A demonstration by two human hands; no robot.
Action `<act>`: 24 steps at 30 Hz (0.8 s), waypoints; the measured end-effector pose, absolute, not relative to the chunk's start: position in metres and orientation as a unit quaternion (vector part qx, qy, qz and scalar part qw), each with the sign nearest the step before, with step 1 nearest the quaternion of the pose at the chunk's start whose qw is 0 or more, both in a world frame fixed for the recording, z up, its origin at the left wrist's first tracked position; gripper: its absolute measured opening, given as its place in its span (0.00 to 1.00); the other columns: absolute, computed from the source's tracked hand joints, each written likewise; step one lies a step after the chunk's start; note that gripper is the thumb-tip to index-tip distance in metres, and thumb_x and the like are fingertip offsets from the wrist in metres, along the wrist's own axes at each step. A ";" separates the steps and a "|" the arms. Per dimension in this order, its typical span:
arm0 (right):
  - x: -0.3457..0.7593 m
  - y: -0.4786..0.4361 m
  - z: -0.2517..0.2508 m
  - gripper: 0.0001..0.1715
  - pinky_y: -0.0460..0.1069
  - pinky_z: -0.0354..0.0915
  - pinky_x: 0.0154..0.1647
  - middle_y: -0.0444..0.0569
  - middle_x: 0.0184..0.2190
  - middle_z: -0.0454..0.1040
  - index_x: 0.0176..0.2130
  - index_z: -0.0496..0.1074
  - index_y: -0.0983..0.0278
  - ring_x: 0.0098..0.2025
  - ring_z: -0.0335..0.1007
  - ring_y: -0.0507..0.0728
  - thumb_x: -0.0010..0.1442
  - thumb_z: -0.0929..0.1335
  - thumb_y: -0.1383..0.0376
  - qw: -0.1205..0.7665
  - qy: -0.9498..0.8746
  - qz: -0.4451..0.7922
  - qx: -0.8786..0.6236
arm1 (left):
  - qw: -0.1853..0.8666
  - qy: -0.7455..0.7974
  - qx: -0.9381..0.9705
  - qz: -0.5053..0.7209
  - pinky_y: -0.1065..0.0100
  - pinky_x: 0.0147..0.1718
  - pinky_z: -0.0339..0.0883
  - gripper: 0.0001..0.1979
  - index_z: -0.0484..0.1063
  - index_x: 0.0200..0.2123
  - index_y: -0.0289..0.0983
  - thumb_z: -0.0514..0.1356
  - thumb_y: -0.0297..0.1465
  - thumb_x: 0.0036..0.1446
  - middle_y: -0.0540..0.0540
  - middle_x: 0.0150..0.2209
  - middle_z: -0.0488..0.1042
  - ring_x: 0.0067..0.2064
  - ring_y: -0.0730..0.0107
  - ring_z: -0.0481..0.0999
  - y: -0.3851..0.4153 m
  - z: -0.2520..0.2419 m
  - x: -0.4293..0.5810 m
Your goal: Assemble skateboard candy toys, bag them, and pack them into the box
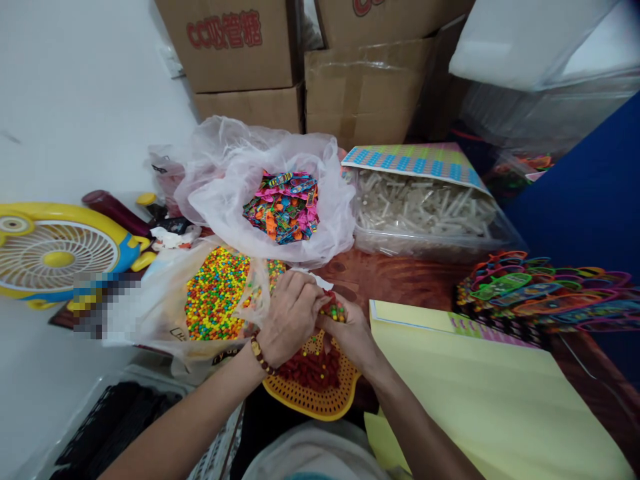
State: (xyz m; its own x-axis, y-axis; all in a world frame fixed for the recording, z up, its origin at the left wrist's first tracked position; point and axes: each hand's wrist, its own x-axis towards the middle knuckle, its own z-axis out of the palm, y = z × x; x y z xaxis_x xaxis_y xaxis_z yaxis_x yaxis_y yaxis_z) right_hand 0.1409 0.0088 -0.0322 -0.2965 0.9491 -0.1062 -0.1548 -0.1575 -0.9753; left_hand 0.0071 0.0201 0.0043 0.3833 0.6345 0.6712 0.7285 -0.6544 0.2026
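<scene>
My left hand (293, 313), with a beaded bracelet on the wrist, bends its fingers in a pinch at the top of a small red piece (329, 298). My right hand (353, 340) is closed around the same piece from the right, with several coloured candy balls (339, 312) showing between thumb and fingers. The exact form of the red piece is mostly hidden. Right below both hands is a yellow-orange plastic basket (320, 410) holding many red pieces (313, 373) and a few loose balls. Left of my hands, an open plastic bag (150, 313) contains many coloured candy balls (217, 293).
Behind stands a white bag (215, 193) of colourful plastic pieces (285, 207), beside a clear bin (425, 243) of short translucent tubes. Yellow card (480, 373) lies at right, near a black basket of colourful glasses-shaped items (540, 290). A yellow fan (60, 253) is at left; cartons (365, 93) stand behind.
</scene>
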 end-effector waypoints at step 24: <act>0.136 0.010 -0.032 0.11 0.42 0.54 0.13 0.38 0.20 0.65 0.30 0.65 0.63 0.16 0.57 0.46 0.51 0.70 0.60 0.406 -0.485 0.620 -0.465 | -0.038 -0.422 -0.862 -0.278 0.59 0.40 0.64 0.08 0.65 0.31 0.35 0.51 0.28 0.63 0.44 0.34 0.68 0.38 0.63 0.65 0.028 0.009 0.005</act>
State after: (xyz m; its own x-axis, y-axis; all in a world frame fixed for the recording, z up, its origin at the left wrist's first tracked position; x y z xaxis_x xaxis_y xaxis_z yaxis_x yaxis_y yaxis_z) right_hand 0.1363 0.0102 -0.0322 -0.2382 0.9539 -0.1824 -0.0518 -0.2000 -0.9784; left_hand 0.0053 0.0284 0.0087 0.4902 0.7488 0.4462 0.7061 -0.6412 0.3005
